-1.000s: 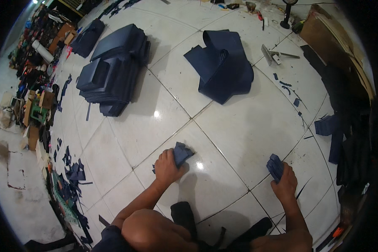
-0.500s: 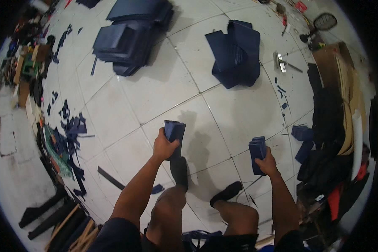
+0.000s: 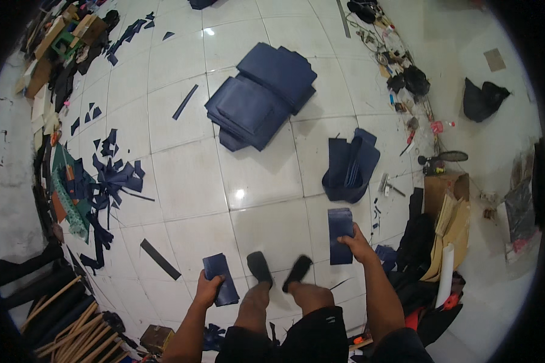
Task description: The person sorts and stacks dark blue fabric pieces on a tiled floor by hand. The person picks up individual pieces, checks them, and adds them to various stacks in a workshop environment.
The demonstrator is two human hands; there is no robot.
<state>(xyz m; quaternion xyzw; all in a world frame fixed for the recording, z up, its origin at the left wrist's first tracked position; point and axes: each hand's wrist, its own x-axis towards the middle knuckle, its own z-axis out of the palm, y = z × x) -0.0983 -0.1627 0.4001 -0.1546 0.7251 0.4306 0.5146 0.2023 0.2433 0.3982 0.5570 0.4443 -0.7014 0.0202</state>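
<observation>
My left hand grips a stack of dark blue rectangular pieces, thumb on top, beside my left foot. In my right hand is a similar stack of dark blue rectangular pieces, held by its right edge with the thumb across it. Ahead on the floor lies a large pile of dark blue flat sheets. Right of that pile, above my right hand, rests a curled, folded dark blue strip of sheet. Whether the material is leather or fabric I cannot tell.
Blue offcuts are scattered on the tiled floor at the left. Rolls and wooden sticks lie lower left. A cardboard box, dark cloth and a white tube line the right side. A metal-headed tool lies near the folded strip.
My view has risen and shifted, showing more of the room. Both stacks remain in my hands and now show their broad faces. My feet are closer together.
</observation>
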